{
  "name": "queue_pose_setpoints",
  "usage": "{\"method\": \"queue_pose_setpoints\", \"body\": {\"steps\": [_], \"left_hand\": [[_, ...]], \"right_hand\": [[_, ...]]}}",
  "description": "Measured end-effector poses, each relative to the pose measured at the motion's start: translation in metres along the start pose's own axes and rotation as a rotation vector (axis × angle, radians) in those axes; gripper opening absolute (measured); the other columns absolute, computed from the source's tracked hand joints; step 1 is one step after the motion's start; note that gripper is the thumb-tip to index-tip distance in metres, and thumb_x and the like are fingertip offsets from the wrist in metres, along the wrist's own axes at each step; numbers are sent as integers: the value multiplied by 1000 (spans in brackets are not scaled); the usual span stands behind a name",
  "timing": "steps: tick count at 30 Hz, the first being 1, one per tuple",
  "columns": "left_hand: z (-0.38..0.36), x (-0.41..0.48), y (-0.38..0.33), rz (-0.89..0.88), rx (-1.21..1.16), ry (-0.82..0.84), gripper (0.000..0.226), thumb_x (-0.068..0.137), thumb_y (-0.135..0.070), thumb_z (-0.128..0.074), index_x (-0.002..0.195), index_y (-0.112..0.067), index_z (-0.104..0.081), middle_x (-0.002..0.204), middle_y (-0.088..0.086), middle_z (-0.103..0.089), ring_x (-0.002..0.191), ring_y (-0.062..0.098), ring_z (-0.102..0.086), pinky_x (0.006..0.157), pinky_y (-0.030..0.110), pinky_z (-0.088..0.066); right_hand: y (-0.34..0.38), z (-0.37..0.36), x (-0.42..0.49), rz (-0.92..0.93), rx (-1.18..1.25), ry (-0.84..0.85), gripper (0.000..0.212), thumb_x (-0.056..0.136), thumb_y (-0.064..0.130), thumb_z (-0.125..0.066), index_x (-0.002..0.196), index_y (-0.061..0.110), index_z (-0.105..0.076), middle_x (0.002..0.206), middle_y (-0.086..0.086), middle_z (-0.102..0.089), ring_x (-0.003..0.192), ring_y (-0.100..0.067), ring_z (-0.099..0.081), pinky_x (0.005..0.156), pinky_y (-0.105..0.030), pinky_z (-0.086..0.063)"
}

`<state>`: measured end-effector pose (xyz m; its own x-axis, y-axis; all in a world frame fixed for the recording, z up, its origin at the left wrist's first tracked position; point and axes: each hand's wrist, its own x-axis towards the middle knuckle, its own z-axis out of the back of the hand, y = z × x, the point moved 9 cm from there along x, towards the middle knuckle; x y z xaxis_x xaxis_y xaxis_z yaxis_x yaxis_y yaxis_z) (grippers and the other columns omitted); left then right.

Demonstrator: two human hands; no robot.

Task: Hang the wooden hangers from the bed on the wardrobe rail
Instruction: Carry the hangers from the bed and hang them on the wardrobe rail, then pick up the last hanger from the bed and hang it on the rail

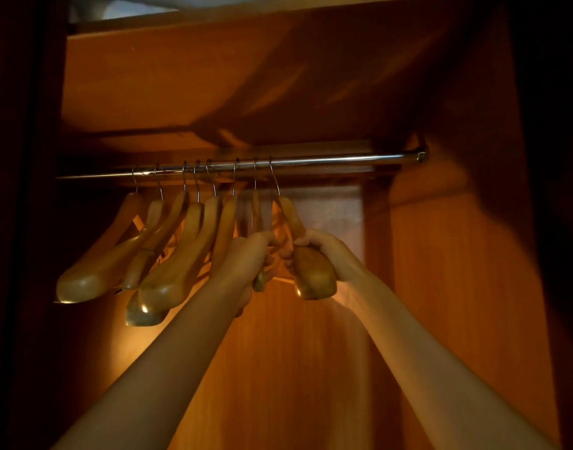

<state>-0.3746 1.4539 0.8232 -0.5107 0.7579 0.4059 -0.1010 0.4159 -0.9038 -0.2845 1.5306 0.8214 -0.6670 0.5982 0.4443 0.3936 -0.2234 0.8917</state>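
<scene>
Across the middle of the frame a chrome wardrobe rail [311, 161] carries eight wooden hangers by their metal hooks, six of them [168, 254] bunched toward the left and hanging free. At centre, the left hand [249, 258] is closed around the arm of the seventh hanger [256, 216], which hangs nearly edge-on, while just to its right the right hand [324, 251] grips the broad rounded shoulder of the eighth hanger [311, 271], whose hook sits rightmost on the rail. Both bare forearms reach up from the lower edge into the orange-brown wardrobe interior [457, 254].
</scene>
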Motion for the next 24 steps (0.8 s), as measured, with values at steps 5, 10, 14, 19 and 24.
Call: {"method": "queue_pose_setpoints", "body": {"steps": [5,10,14,19,24], "left_hand": [[2,-15,1,-82,41,-47,37,79,-20,-60,116,-16,-56,119,6,-61,110,19,-57,94,40,-48],[3,-41,-2,-232,132,-102,56,72,-32,-65,126,-22,-51,117,-3,-58,109,17,-54,93,39,-46],[4,-63,5,-328,187,-153,57,81,-17,-62,133,-28,-41,117,-15,-48,93,0,-48,73,21,-37],[16,-110,83,-271,230,-82,77,73,-23,-62,143,-28,-30,129,-16,-37,120,4,-40,100,35,-40],[58,-158,218,47,305,-78,59,85,-10,-60,139,-24,-39,140,1,-45,91,-13,-52,77,24,-47]], "right_hand": [[5,-2,-12,34,-60,83,16,85,14,-53,96,7,-61,85,-9,-64,70,-18,-64,79,-35,-50],[-1,12,-31,-7,-101,-106,18,85,14,-60,99,7,-67,90,-9,-69,89,-23,-64,92,-40,-51],[-7,20,-58,53,-49,-206,2,90,14,-55,90,13,-57,77,1,-69,75,-9,-65,78,-27,-52],[-73,50,-131,16,-70,-408,35,91,22,-53,125,24,-43,116,-8,-63,108,-18,-61,101,-36,-46],[-217,70,-214,-406,-246,-459,52,92,26,-54,139,9,-40,122,-16,-60,115,-29,-58,100,-41,-45]]}}
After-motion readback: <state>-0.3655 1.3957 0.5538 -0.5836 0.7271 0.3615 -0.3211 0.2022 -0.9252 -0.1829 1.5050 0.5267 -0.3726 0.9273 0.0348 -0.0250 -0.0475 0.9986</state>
